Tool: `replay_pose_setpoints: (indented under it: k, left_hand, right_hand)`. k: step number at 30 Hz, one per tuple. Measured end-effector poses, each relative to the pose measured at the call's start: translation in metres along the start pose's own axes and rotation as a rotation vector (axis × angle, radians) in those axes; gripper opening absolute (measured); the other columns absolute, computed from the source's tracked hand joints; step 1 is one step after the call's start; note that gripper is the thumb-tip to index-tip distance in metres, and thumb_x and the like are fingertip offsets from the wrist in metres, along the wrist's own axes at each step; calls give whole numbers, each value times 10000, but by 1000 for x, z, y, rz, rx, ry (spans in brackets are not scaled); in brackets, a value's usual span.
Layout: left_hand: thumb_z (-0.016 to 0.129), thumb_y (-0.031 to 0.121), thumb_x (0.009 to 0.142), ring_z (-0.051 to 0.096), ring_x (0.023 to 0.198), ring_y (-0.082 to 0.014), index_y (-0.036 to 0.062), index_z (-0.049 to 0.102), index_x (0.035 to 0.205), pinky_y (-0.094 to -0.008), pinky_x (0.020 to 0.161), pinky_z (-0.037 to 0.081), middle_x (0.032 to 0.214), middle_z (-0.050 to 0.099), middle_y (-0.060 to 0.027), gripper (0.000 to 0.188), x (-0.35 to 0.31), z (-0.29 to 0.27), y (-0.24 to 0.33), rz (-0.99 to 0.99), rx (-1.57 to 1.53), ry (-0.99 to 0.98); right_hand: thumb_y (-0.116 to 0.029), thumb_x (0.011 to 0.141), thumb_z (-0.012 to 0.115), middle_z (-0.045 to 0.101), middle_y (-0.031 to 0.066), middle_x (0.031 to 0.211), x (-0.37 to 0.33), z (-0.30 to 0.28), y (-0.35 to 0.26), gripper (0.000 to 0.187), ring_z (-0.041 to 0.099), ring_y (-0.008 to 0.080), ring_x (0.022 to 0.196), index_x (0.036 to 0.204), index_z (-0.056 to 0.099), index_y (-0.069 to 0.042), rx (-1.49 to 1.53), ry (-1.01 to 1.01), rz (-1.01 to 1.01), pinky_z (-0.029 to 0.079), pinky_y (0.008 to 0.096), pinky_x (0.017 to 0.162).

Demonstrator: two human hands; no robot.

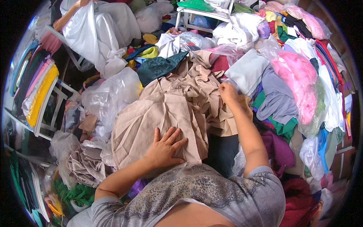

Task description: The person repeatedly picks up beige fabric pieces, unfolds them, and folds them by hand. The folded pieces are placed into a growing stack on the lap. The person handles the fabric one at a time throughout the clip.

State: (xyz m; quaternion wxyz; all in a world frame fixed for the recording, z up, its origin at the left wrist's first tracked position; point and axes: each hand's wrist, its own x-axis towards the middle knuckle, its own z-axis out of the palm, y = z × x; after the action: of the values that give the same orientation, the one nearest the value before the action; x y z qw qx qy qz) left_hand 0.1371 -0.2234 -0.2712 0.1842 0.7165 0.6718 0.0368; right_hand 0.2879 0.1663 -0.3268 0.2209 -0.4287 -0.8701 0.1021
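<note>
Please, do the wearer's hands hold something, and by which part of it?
The left hand lies spread on the beige cloth, not gripping. The right hand is curled; what it pinches, if anything, cannot be told.

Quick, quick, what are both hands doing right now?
Left hand: open, fingers spread flat on the wide, creased beige fabric.
Right hand: closed, fingers curled near the pale grey, folded cloth; can't tell if its grip holds anything.
</note>
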Motion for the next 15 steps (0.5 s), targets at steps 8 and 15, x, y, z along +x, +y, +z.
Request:
replay_pose_setpoints:
  k: [8,15]
  left_hand:
    - [781,370,828,646,1076,-373,97,538,1364,-454,917,514,1192,649,-228,648,91,-120,-2,164,-339,493]
    - [680,216,837,665,969,-419,57,604,1191,-471,852,518,1007,686,-255,395,207,-166,29,117,-553,806]
  right_hand:
    - [-210,895,666,702,96,890,20,-119,-79,108,671,332,839,939,708,-120,103,377,-360,531,444,722]
    - [-267,914,665,686,84,850,33,-209,-148,131,676,311,783,924,725,-151,10,498,-517,538,414,673]
